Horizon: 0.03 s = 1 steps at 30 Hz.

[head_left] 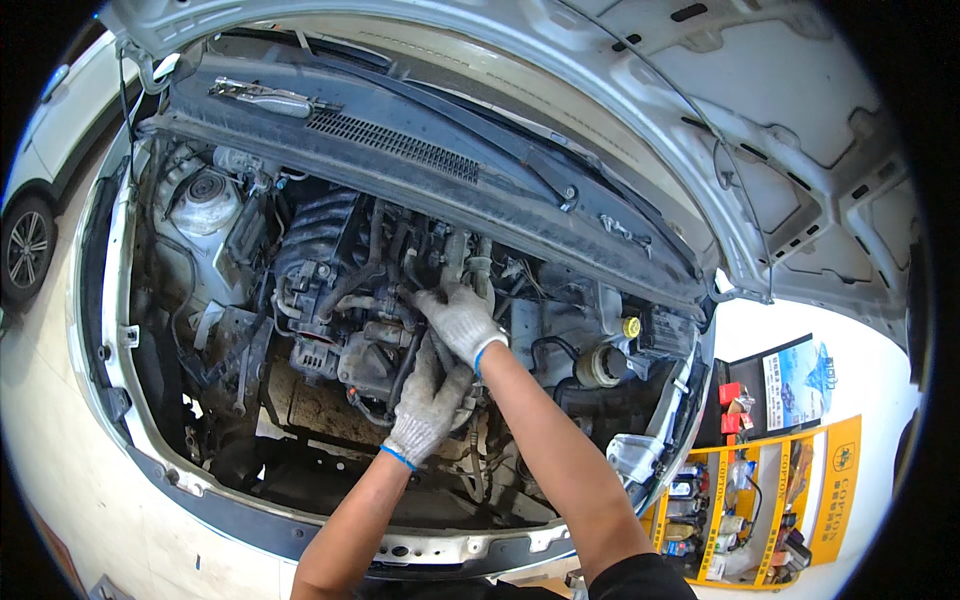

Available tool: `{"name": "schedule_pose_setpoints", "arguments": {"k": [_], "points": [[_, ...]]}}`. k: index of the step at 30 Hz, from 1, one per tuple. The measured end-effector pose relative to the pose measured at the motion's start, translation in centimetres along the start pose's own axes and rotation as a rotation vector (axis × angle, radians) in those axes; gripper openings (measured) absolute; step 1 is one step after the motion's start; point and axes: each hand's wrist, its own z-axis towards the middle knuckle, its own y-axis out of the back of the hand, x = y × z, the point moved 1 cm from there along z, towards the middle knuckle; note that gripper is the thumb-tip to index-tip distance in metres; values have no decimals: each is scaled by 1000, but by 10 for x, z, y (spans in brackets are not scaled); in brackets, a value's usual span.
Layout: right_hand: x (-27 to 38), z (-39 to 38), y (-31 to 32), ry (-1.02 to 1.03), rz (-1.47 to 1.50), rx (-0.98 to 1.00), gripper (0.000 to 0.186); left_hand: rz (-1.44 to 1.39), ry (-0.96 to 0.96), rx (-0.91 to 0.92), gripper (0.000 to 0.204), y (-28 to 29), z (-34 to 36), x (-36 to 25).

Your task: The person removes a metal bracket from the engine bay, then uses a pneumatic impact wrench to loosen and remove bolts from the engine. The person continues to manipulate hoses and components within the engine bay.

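Both my hands wear whitish knit gloves with blue cuffs and reach into the middle of an open engine bay. My right hand (460, 318) is above and farther in, its fingers bent down among the hoses and fittings beside the engine (320, 270). Just below it, my left hand (428, 405) points upward next to a black hose (402, 372), with its fingers close together. Fingertips of both hands are partly hidden among the parts, and whatever they grip is too small or covered to make out.
Locking pliers (262, 98) lie on the cowl under the windshield. A raised hood (760, 130) hangs over the right side. The front crossmember (440, 545) runs before me. Beyond the car stand a yellow shelf cart (760, 500) with bottles and a white car (60, 130).
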Motion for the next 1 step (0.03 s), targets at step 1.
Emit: {"name": "schedule_pose_setpoints", "arguments": {"k": [1], "points": [[-10,6,-3,4,10,-1,58,136,88,73,84,8,5,2]]}}
